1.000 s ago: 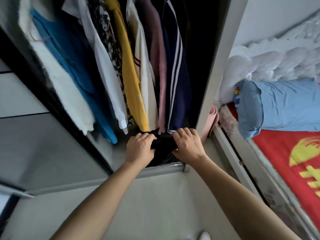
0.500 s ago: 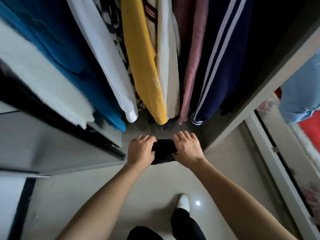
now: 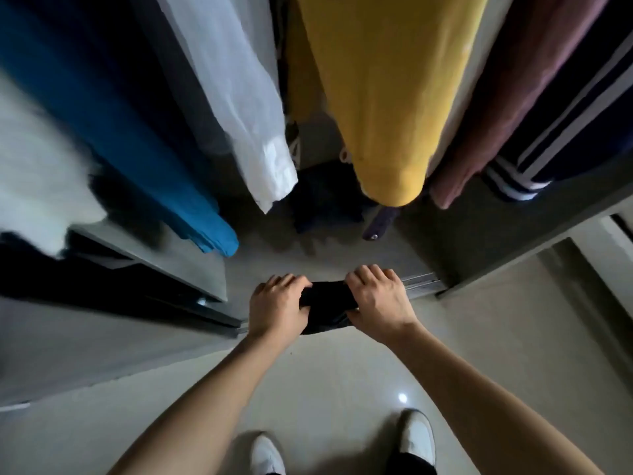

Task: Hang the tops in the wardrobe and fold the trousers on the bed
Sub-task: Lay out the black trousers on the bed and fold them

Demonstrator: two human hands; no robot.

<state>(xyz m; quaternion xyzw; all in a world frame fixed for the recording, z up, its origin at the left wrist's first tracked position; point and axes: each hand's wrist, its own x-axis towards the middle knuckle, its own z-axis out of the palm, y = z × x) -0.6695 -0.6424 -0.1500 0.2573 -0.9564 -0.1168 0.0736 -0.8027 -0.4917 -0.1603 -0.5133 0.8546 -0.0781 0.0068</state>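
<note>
Beneath you runs a pale beige floor (image 3: 325,382), smooth and glossy, and it carries one small bright glint (image 3: 402,398) of reflected light just right of centre. Ahead stands the wardrobe (image 3: 479,228), its inside dim and its grey base board in shadow. On your left a flat grey sliding door (image 3: 102,347) meets the floor, dark along its upper edge. A ribbed metal track (image 3: 423,286) runs along the wardrobe's threshold to the grey side panel (image 3: 534,252) on your right. Beyond that panel, at the far right edge, lies a pale strip (image 3: 616,234), possibly a wall or frame; the view there is too blurred to tell.
</note>
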